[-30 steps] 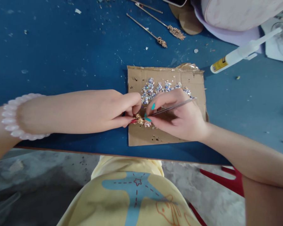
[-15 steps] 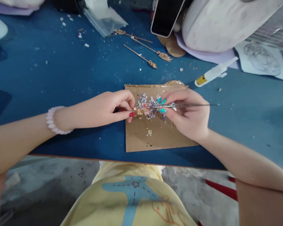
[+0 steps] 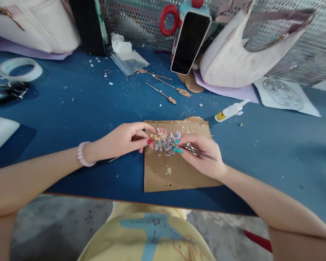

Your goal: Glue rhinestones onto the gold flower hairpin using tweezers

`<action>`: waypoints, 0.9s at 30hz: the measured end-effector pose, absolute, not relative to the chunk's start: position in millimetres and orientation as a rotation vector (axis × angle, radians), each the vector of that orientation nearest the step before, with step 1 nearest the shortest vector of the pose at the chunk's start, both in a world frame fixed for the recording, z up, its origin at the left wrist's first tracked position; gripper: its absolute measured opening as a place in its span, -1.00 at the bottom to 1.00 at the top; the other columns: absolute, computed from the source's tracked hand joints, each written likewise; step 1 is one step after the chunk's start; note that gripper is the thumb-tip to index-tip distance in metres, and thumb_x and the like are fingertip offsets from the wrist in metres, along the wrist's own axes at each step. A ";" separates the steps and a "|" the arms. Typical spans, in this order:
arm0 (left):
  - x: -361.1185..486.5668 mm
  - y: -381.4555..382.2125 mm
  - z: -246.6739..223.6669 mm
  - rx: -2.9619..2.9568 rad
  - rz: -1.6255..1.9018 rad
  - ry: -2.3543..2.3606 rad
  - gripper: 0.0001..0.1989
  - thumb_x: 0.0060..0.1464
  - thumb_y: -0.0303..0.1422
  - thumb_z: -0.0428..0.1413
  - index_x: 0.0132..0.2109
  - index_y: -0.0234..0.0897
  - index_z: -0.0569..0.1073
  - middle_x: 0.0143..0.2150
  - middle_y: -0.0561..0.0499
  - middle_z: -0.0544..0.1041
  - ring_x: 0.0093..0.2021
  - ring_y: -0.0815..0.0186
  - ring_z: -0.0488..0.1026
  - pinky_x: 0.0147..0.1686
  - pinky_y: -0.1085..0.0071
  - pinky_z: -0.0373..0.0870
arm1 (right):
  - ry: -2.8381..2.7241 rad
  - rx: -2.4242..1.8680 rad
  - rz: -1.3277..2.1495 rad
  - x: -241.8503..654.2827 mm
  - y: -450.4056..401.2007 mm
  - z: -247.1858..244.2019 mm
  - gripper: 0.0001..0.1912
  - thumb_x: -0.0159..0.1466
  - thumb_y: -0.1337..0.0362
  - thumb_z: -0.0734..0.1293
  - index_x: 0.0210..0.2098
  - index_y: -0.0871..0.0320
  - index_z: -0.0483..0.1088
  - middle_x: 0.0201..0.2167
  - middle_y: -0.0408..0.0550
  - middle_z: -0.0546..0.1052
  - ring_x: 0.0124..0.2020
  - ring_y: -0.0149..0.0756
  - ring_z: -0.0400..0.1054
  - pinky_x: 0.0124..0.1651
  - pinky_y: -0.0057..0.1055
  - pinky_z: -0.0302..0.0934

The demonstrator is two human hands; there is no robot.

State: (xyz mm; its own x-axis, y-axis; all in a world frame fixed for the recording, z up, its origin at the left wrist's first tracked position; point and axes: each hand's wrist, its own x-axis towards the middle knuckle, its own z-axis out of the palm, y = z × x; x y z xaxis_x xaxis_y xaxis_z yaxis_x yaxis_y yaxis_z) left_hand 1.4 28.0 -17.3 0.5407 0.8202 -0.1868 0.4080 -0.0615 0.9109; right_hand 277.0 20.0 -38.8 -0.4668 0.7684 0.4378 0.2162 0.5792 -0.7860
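Note:
My left hand (image 3: 134, 137) pinches a gold hairpin (image 3: 155, 137) near its ornate head; a bit of its thin stick shows below my wrist. A pink cluster sits by the head. In my right hand (image 3: 199, 152) is a pair of metal tweezers (image 3: 197, 150), tips pointing left into a heap of small glittery silver-blue chips (image 3: 165, 145). Whether the tips hold a chip is too small to tell. The heap lies on a cardboard piece (image 3: 163, 181), with a few pale chips (image 3: 168, 170) nearer me.
Three gold hairpins (image 3: 165, 95) lie beyond the cardboard. A glue bottle (image 3: 229, 111) rests at right. Behind stand a phone (image 3: 191, 43) and a white bag (image 3: 228, 65). Tape (image 3: 20, 69) and a black tool (image 3: 9, 92) are at left, a plastic bag (image 3: 129, 59) at back.
The view has tilted up, showing more of the table's back. The hairpin head has turned, its pink part now farther from me. The tweezers have swung to a slant, tips in the chips.

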 end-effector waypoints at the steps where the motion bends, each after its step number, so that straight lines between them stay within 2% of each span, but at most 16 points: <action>1: 1.1 28.3 -18.1 1.679 0.455 1.041 -0.66 0.30 -0.10 0.11 0.07 -0.21 0.42 -0.24 -0.05 0.72 -0.41 0.32 0.58 -0.37 0.38 0.47 | -1.988 -0.800 0.853 278.2 21.2 -38.7 -0.84 0.28 0.39 0.40 -0.14 0.10 0.54 -0.26 -0.10 0.66 -0.30 -0.40 0.57 -0.24 -0.47 0.45; 5: -1.5 30.0 -22.4 1.653 0.433 1.029 -0.66 0.30 -0.11 0.11 0.07 -0.22 0.45 -0.22 -0.06 0.72 -0.39 0.33 0.58 -0.34 0.38 0.51 | -2.006 -0.775 0.831 280.7 27.6 -38.8 -0.81 0.29 0.43 0.40 -0.13 0.08 0.55 -0.28 -0.11 0.67 -0.33 -0.41 0.56 -0.25 -0.48 0.45; 10: -5.1 32.7 -30.6 1.629 0.410 1.021 -0.72 0.30 -0.24 0.07 0.08 -0.25 0.43 -0.25 -0.01 0.71 -0.41 0.37 0.57 -0.37 0.45 0.49 | -2.077 -0.633 0.702 281.2 31.9 -39.6 -0.84 0.30 0.44 0.41 -0.15 0.11 0.56 -0.25 -0.01 0.63 -0.21 -0.33 0.55 -0.14 -0.37 0.49; 16: -7.3 33.9 -33.7 1.643 0.369 1.019 -0.76 0.32 -0.29 0.04 0.06 -0.26 0.42 -0.26 0.02 0.70 -0.41 0.40 0.57 -0.40 0.51 0.45 | -2.126 -0.559 0.747 285.5 31.7 -36.0 -0.79 0.32 0.48 0.38 -0.08 0.13 0.51 -0.31 -0.02 0.63 -0.29 -0.32 0.51 -0.19 -0.33 0.47; 22: -14.4 32.1 -38.9 1.600 0.394 1.026 -0.77 0.33 -0.27 0.05 0.06 -0.25 0.39 -0.26 0.00 0.69 -0.41 0.39 0.57 -0.36 0.48 0.49 | -2.121 -0.754 0.684 289.3 42.6 -32.6 -0.82 0.32 0.46 0.39 -0.14 0.11 0.56 -0.25 0.00 0.65 -0.22 -0.32 0.58 -0.15 -0.36 0.53; 27: -17.6 34.5 -39.3 1.600 0.388 1.043 -0.77 0.33 -0.26 0.05 0.06 -0.25 0.37 -0.24 -0.03 0.69 -0.40 0.38 0.58 -0.41 0.49 0.46 | -2.138 -0.870 0.753 290.1 51.2 -35.3 -0.82 0.34 0.43 0.35 -0.15 0.15 0.60 -0.21 0.03 0.66 -0.19 -0.31 0.60 -0.15 -0.38 0.54</action>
